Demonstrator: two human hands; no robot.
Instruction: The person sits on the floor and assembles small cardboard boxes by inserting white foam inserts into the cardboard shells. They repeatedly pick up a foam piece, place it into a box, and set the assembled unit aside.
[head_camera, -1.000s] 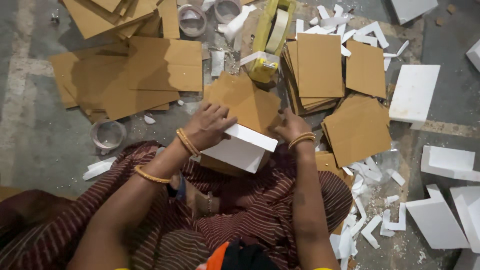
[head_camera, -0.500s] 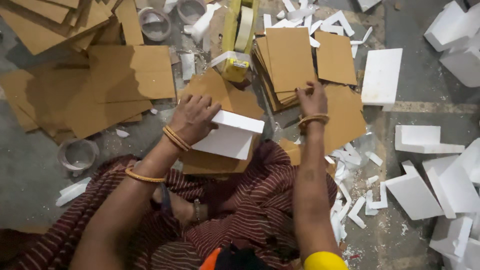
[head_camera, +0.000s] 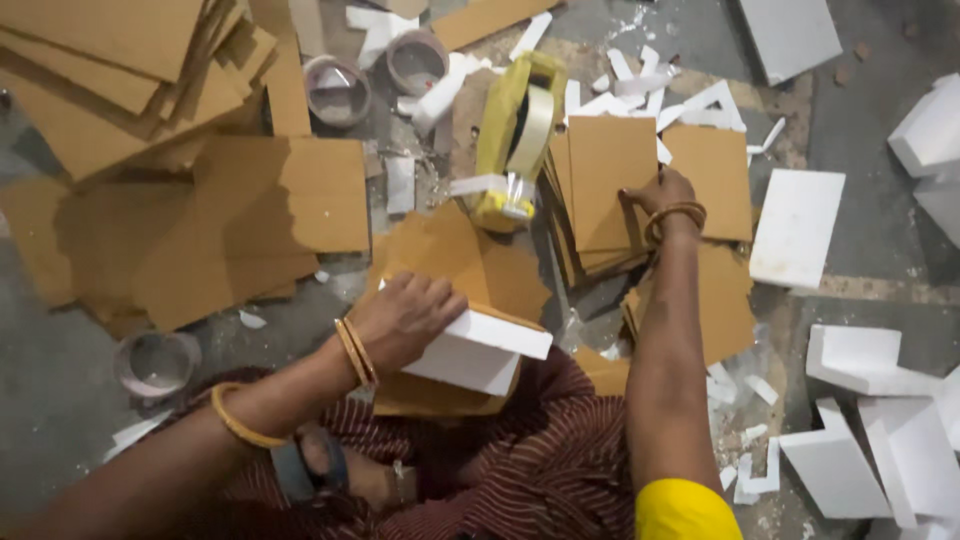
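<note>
My left hand (head_camera: 405, 318) rests on a white foam block (head_camera: 478, 351) that sits in a brown cardboard wrap (head_camera: 462, 265) on my lap. My right hand (head_camera: 660, 198) is stretched forward, its fingers on the top sheet of a stack of brown cardboard squares (head_camera: 605, 190). A yellow tape dispenser (head_camera: 516, 135) with a roll of clear tape lies between the two, just left of the stack.
Piles of large cardboard sheets (head_camera: 150, 120) cover the floor at left. Empty tape cores (head_camera: 337, 92) lie near the top and one (head_camera: 155, 362) at lower left. White foam slabs (head_camera: 797, 227) and foam offcuts (head_camera: 880, 440) litter the right side.
My right hand has left the foam block and reached forward to the cardboard stack. My left hand has stayed on the block. The view has shifted.
</note>
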